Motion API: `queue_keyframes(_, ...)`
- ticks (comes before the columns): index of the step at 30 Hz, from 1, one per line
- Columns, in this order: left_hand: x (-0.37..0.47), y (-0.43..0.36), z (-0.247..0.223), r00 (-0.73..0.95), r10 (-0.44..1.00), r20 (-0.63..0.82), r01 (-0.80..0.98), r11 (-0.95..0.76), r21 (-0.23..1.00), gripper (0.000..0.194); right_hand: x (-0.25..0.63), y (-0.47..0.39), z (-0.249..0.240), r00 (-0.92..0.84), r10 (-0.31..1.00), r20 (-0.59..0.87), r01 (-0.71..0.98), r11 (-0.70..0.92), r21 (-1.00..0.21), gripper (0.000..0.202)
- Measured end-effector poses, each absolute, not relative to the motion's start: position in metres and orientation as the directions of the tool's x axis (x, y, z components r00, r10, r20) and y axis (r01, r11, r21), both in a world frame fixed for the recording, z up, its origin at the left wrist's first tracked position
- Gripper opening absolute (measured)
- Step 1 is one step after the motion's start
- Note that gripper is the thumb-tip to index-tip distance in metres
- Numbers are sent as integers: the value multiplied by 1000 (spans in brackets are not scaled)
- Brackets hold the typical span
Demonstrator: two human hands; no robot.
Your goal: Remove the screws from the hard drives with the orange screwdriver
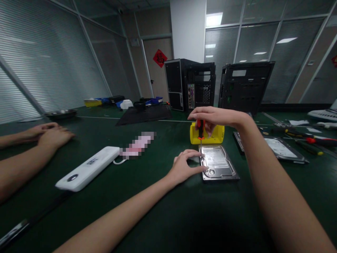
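A silver hard drive point(216, 161) lies flat on the dark green table. My left hand point(183, 166) holds it at its left edge, thumb on the near part and index finger close to the screwdriver's tip. Upright over that same edge stands a screwdriver point(200, 129) with a red and black handle, its shaft reaching down to the drive. My right hand point(207, 117) is closed around the handle from above, wrist bent; some of its fingers are hidden. Just behind the drive sits a yellow plastic bin point(219, 135), partly covered by my right hand.
More hard drives point(281, 149) lie to the right, near pliers and other tools point(316, 140). Two black computer cases point(173, 84) stand behind. A white power bank point(91, 168) with a cable lies left. Another person's hands point(54, 135) rest at the far left.
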State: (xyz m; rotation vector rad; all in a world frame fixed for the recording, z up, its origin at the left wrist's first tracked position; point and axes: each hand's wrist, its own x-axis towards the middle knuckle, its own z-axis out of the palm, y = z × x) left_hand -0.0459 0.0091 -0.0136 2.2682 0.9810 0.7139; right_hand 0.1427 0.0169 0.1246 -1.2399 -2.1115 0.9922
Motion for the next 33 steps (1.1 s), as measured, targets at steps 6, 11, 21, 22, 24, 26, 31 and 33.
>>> queue_keyframes(6,-46,9,-11,592,775,222,485,-562,669,44,143,16,126,-508,859,61,483,343,-806,32)
queue_keyframes(11,-46,7,-9,594,779,202,496,-552,670,45,147,22,125,-485,871,82,515,361,-777,31)
queue_keyframes(21,-46,9,-13,606,764,221,479,-572,666,47,143,21,124,-433,893,119,616,390,-685,33)
queue_keyframes(22,-46,9,-13,606,764,223,480,-574,664,47,144,22,124,-426,895,133,634,400,-662,33)
queue_keyframes(24,-46,10,-13,604,764,225,481,-575,662,47,145,24,122,-422,896,138,658,407,-634,35)
queue_keyframes(26,-46,10,-13,602,767,223,481,-571,665,48,145,26,121,-415,902,119,674,393,-626,37)
queue_keyframes(31,-46,10,-13,605,767,215,480,-566,670,49,141,25,120,-401,907,127,666,384,-639,34)
queue_keyframes(33,-47,10,-13,605,766,215,482,-568,667,49,139,24,120,-421,900,115,645,385,-660,25)
